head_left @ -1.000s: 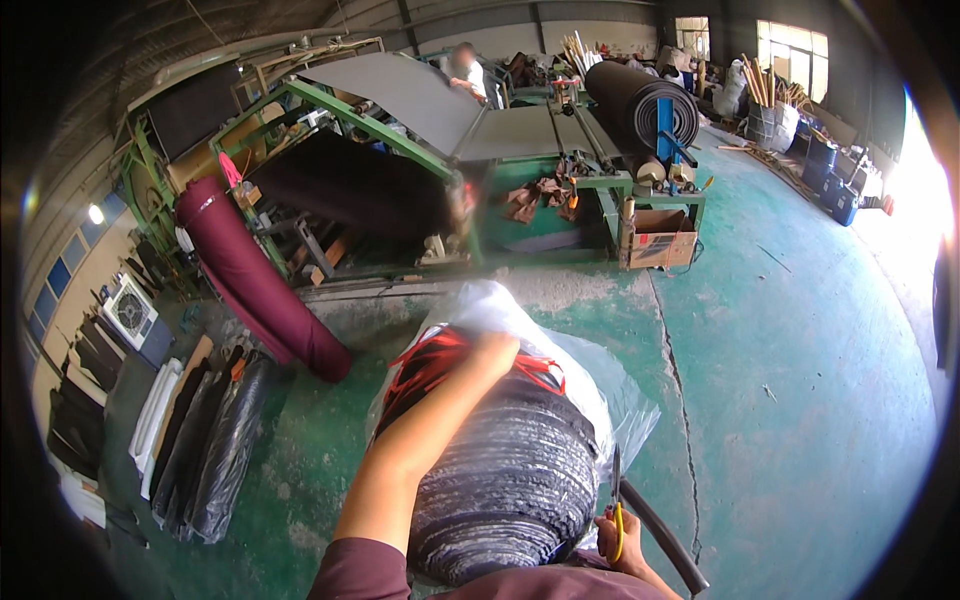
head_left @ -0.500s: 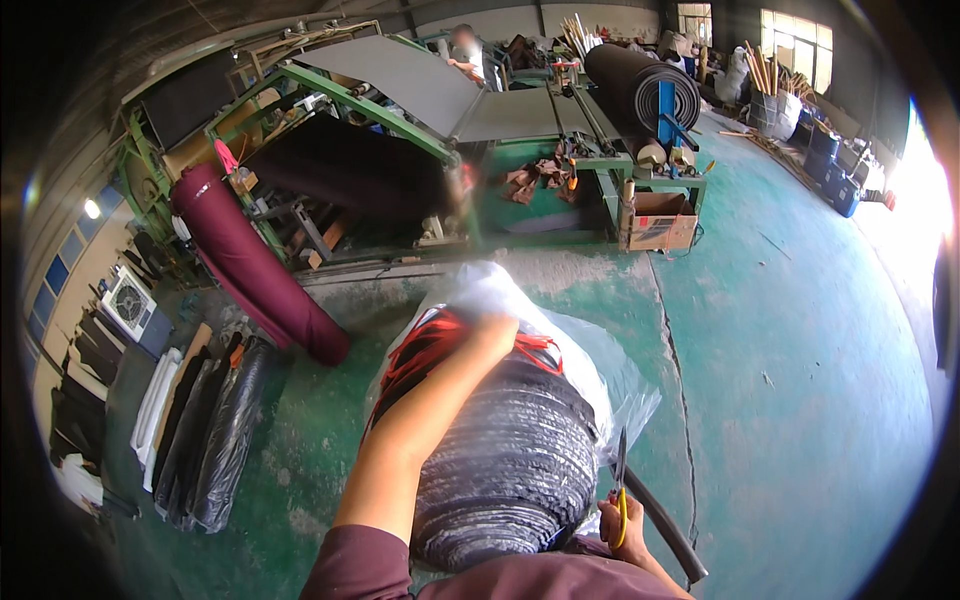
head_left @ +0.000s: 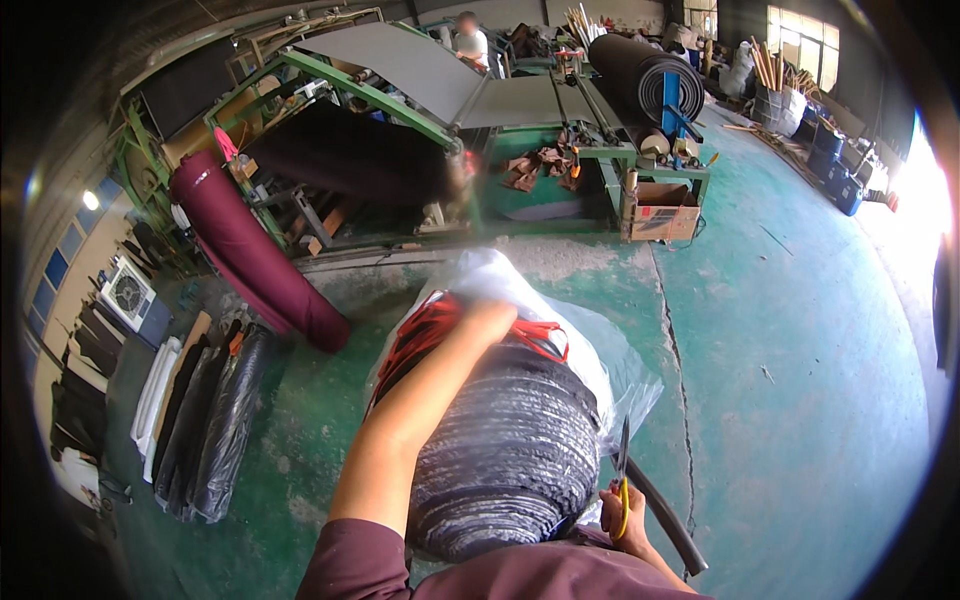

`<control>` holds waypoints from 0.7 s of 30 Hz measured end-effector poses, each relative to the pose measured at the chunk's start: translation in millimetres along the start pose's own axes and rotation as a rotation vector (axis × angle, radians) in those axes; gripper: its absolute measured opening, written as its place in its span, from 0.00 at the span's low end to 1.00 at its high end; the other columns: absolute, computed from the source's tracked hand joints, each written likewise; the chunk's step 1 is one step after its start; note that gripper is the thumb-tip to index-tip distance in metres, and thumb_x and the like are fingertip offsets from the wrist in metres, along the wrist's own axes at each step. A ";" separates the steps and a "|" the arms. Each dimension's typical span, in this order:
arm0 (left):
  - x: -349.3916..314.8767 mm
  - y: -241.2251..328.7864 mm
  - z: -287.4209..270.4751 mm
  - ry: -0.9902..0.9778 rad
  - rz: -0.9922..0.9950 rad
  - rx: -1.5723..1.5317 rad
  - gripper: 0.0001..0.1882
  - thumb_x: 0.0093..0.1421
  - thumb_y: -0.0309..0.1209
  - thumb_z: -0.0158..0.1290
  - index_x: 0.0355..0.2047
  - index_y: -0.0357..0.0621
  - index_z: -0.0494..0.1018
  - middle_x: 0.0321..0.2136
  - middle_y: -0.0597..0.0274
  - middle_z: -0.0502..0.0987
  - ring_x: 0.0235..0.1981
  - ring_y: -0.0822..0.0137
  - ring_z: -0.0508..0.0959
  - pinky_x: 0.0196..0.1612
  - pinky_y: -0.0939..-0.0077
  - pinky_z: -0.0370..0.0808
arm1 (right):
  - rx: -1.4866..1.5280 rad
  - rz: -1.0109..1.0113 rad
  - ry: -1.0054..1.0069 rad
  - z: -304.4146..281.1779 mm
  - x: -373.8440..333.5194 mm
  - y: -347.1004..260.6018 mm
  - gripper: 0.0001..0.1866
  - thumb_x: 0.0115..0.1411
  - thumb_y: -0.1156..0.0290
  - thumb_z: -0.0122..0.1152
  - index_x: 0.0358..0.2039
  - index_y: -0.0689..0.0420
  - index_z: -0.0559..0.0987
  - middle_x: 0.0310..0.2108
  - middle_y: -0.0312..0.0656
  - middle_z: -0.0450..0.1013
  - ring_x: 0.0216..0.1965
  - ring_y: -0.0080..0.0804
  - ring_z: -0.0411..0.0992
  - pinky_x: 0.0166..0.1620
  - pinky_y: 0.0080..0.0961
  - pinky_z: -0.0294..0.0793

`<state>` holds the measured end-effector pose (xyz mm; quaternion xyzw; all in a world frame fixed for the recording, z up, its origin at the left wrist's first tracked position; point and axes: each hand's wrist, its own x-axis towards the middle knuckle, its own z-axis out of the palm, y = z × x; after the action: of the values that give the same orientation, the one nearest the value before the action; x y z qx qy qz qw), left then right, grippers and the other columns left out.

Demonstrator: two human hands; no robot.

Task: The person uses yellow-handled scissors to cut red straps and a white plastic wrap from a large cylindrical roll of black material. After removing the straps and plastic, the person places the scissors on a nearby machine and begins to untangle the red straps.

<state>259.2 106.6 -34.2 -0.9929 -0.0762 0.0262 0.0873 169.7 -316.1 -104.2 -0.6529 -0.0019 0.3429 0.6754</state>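
In front of me stands a bulky grey-black layered roll (head_left: pixel 505 450), its upper end draped in clear plastic sheeting (head_left: pixel 580 320). A bundle of red strips (head_left: pixel 420 335) lies across that end. My left hand (head_left: pixel 490 320) reaches over the roll into the strips and plastic; its fingers are hidden and blurred. Low on the right, my right hand (head_left: pixel 618 515) is closed round the yellow handles of scissors (head_left: pixel 624 495), blades pointing up beside the plastic's edge. A dark tube (head_left: pixel 660 515) lies slanting past this hand.
A maroon fabric roll (head_left: pixel 255 250) leans against a green-framed machine (head_left: pixel 370 95) ahead. Several wrapped rolls (head_left: pixel 225 430) lie on the left floor. A cardboard box (head_left: pixel 662 212) and a large dark roll (head_left: pixel 650 85) stand ahead right. Another person (head_left: pixel 470 45) is behind the machine.
My left hand has drawn slightly back and down over the red strips, and the plastic ahead of it has shifted. The scissors stay nearly where they were.
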 end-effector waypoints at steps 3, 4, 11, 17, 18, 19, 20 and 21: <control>3.1 4.7 1.7 0.092 0.068 0.044 0.07 0.49 0.23 0.52 0.28 0.38 0.79 0.32 0.47 0.79 0.37 0.51 0.80 0.41 0.59 0.77 | 0.029 -0.004 0.017 0.1 -0.2 -2.1 0.09 0.54 0.72 0.56 0.21 0.56 0.67 0.09 0.33 0.60 0.07 0.21 0.58 0.10 0.20 0.55; 1.2 5.2 2.2 0.120 0.077 0.056 0.07 0.49 0.23 0.52 0.28 0.38 0.79 0.32 0.46 0.79 0.38 0.51 0.80 0.41 0.59 0.77 | 0.040 -0.002 0.013 0.6 -1.0 -2.2 0.09 0.54 0.72 0.56 0.21 0.56 0.67 0.09 0.33 0.60 0.07 0.21 0.58 0.11 0.19 0.55; 11.7 1.9 13.6 0.423 -0.097 0.137 0.07 0.50 0.26 0.52 0.29 0.43 0.79 0.32 0.48 0.79 0.38 0.50 0.79 0.41 0.56 0.76 | 0.017 0.047 0.042 -3.3 -3.0 0.9 0.09 0.54 0.72 0.58 0.22 0.57 0.68 0.11 0.31 0.61 0.09 0.19 0.59 0.12 0.18 0.57; -5.2 -8.7 -0.4 0.114 -0.084 -0.109 0.07 0.51 0.29 0.52 0.29 0.48 0.79 0.31 0.49 0.79 0.38 0.48 0.79 0.40 0.54 0.75 | -0.024 0.006 0.096 -8.9 7.6 12.2 0.08 0.54 0.71 0.56 0.22 0.57 0.67 0.10 0.32 0.61 0.07 0.21 0.58 0.11 0.19 0.56; -4.9 -12.3 -0.1 0.079 -0.100 -0.143 0.07 0.51 0.30 0.52 0.29 0.49 0.79 0.31 0.49 0.79 0.38 0.48 0.79 0.40 0.54 0.75 | -0.060 -0.003 0.096 -9.5 10.8 10.5 0.09 0.54 0.71 0.56 0.21 0.57 0.67 0.10 0.32 0.61 0.07 0.21 0.58 0.11 0.19 0.56; -4.2 -14.1 1.5 0.022 -0.149 -0.194 0.07 0.51 0.30 0.51 0.28 0.47 0.78 0.31 0.49 0.79 0.37 0.48 0.79 0.40 0.54 0.75 | -0.103 -0.057 0.064 -8.9 8.5 3.2 0.09 0.55 0.70 0.56 0.21 0.57 0.68 0.10 0.32 0.61 0.08 0.20 0.58 0.11 0.19 0.56; -3.0 -18.1 1.4 0.045 -0.147 -0.217 0.07 0.51 0.30 0.52 0.29 0.46 0.78 0.31 0.49 0.79 0.36 0.48 0.79 0.40 0.55 0.75 | -0.226 -0.208 0.061 -16.2 25.3 16.5 0.09 0.55 0.69 0.56 0.22 0.57 0.68 0.11 0.31 0.61 0.09 0.19 0.58 0.12 0.19 0.56; -0.7 -17.5 1.3 0.061 -0.136 -0.250 0.07 0.50 0.31 0.52 0.29 0.45 0.78 0.30 0.48 0.79 0.36 0.48 0.79 0.40 0.56 0.75 | -0.352 -0.349 0.067 -26.5 38.0 33.0 0.10 0.55 0.69 0.57 0.22 0.57 0.68 0.11 0.30 0.61 0.10 0.18 0.58 0.13 0.18 0.57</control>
<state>255.8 123.7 -32.3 -0.9889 -0.1435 -0.0196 -0.0330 195.5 -324.7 -154.2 -0.7613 -0.1521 0.1935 0.5999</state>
